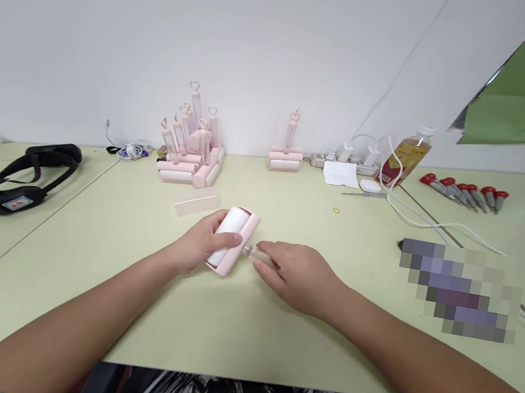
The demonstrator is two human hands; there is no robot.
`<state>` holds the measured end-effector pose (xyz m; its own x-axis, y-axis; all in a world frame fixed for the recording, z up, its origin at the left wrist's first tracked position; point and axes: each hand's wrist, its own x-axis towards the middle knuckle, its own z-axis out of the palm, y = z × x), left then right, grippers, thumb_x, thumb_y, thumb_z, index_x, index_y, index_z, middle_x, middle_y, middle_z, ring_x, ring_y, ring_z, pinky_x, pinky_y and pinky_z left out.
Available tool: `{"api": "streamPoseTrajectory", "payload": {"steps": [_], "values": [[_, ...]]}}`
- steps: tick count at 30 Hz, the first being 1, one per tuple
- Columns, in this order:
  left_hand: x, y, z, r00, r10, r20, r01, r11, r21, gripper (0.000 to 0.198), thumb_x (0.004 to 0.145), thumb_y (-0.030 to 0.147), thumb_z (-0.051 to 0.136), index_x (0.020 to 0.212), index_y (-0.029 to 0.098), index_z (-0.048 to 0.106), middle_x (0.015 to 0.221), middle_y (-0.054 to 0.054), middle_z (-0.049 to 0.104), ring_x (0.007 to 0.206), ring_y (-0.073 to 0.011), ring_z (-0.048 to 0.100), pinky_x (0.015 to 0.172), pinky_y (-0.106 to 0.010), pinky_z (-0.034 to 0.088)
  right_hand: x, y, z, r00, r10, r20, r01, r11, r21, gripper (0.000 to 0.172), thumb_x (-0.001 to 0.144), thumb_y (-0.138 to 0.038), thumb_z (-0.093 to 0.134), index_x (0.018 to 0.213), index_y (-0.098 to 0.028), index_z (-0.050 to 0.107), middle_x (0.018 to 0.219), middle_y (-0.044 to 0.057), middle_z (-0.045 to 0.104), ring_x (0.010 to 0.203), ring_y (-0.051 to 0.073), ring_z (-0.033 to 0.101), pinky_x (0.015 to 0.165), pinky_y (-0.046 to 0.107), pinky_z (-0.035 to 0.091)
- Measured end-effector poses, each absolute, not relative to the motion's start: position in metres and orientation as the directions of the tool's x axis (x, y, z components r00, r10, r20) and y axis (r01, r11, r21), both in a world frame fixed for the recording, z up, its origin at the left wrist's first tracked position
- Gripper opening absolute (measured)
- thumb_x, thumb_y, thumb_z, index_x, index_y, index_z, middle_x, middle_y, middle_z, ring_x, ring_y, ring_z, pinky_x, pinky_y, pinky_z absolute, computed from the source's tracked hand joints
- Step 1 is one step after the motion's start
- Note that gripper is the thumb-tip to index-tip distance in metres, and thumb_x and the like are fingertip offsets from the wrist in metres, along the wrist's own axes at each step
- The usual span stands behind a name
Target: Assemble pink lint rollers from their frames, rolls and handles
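My left hand [201, 238] is closed around the head of a pink and white lint roller [237, 246], its thumb lying across the pink casing. A clear handle [263, 255] extends from the casing to the right. My right hand [302, 275] is wrapped on that handle and hides most of it. Both hands hold the roller tilted above the pale green table [199, 327]. Just behind my left hand lies a translucent pinkish cover [197, 202].
Several similar lint rollers [178, 171] cluster by the wall, and one more roller [285, 160] stands alone. A black headset strap [24, 181] lies left. To the right are a power strip [319, 160], a drink bottle [406, 155], red-handled tools [461, 191] and white cables [421, 221].
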<state>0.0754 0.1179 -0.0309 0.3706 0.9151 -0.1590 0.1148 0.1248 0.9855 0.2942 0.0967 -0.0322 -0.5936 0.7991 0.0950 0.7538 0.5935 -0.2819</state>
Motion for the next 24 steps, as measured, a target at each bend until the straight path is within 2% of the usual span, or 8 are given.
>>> {"api": "streamPoseTrajectory", "payload": {"steps": [4, 7, 15, 24], "values": [[0.0769, 0.1153, -0.0296, 0.321, 0.943, -0.091, 0.271, 0.000, 0.962, 0.049, 0.077, 0.039, 0.069, 0.119, 0.020, 0.051, 0.100, -0.002, 0.057, 0.080, -0.0158, 0.052, 0.063, -0.024, 0.042, 0.2933, 0.0960, -0.0350, -0.584, 0.810, 0.052, 0.773, 0.575, -0.268, 0.036, 0.098, -0.038, 0.039, 0.115, -0.017, 0.061, 0.102, 0.010, 0.070, 0.090, 0.024, 0.066, 0.071, 0.031, 0.042], [0.0779, 0.1139, -0.0275, 0.323, 0.942, -0.090, 0.321, -0.019, 0.947, 0.048, 0.079, 0.040, 0.065, 0.120, 0.020, 0.050, 0.102, -0.003, 0.057, 0.082, -0.0170, 0.053, 0.065, -0.025, 0.043, 0.2917, 0.0962, -0.0363, -0.589, 0.808, 0.035, 0.774, 0.575, -0.266, 0.034, 0.099, -0.037, 0.039, 0.114, -0.016, 0.061, 0.106, 0.011, 0.070, 0.092, 0.025, 0.066, 0.073, 0.032, 0.043], [0.0827, 0.1109, -0.0299, 0.334, 0.932, -0.139, 0.294, 0.037, 0.955, 0.048, 0.080, 0.044, 0.065, 0.118, 0.021, 0.048, 0.094, -0.001, 0.054, 0.080, -0.0172, 0.053, 0.064, -0.026, 0.044, 0.2867, 0.0931, -0.0347, -0.584, 0.812, 0.022, 0.786, 0.572, -0.234, 0.030, 0.098, -0.034, 0.042, 0.113, -0.014, 0.060, 0.101, 0.011, 0.069, 0.092, 0.025, 0.065, 0.074, 0.033, 0.044], [0.0842, 0.1148, -0.0310, 0.306, 0.946, -0.111, 0.264, 0.028, 0.964, 0.051, 0.077, 0.044, 0.066, 0.119, 0.020, 0.050, 0.095, -0.002, 0.058, 0.081, -0.0192, 0.055, 0.068, -0.028, 0.045, 0.2850, 0.0946, -0.0304, -0.564, 0.825, 0.023, 0.799, 0.553, -0.239, 0.030, 0.099, -0.034, 0.042, 0.109, -0.014, 0.060, 0.102, 0.012, 0.069, 0.092, 0.025, 0.065, 0.074, 0.032, 0.043]]}}
